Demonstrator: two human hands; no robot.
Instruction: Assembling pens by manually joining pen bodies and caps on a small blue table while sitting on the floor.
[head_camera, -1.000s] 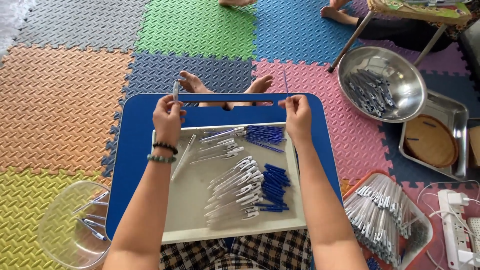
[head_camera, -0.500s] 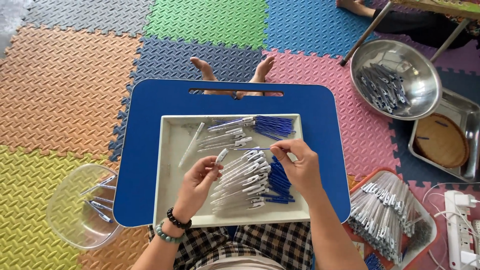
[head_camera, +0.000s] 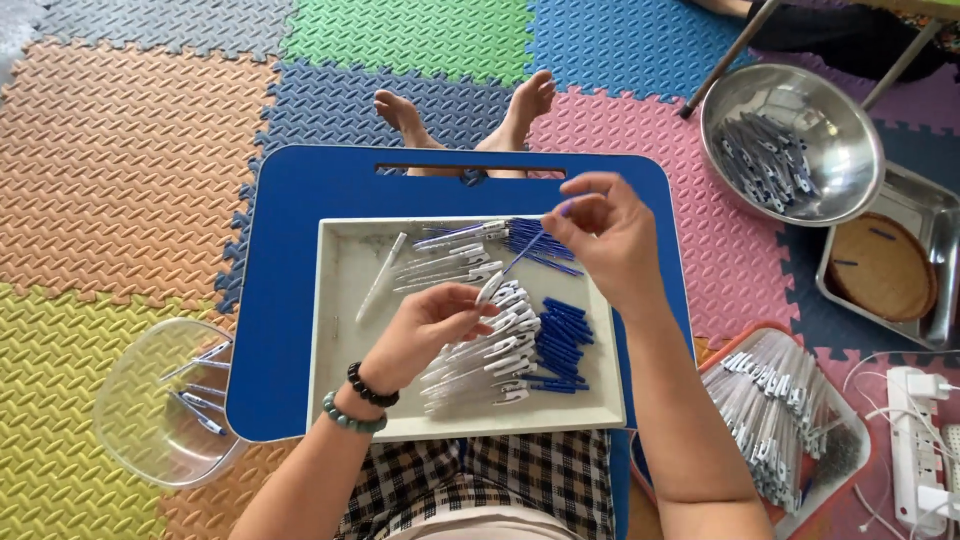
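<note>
Head view: two bare hands meeting over a white tray of pen parts on a blue lap desk.

Left hand, with two bead bracelets at the wrist, has its fingertips pinched shut on the end of a white pen barrel, held just above the heap of white barrels in the tray. Right hand is raised over the tray's far edge, thumb and forefinger closed on the top of a thin blue refill that slants down toward the barrel's open end; the two parts look nearly touching. Blue pen caps lie in a stack beside the barrels, and more refills sit at the tray's far side. A steel bowl of parts stands well off to the right, a clear plastic tub to the left of the blue lap desk.
</note>
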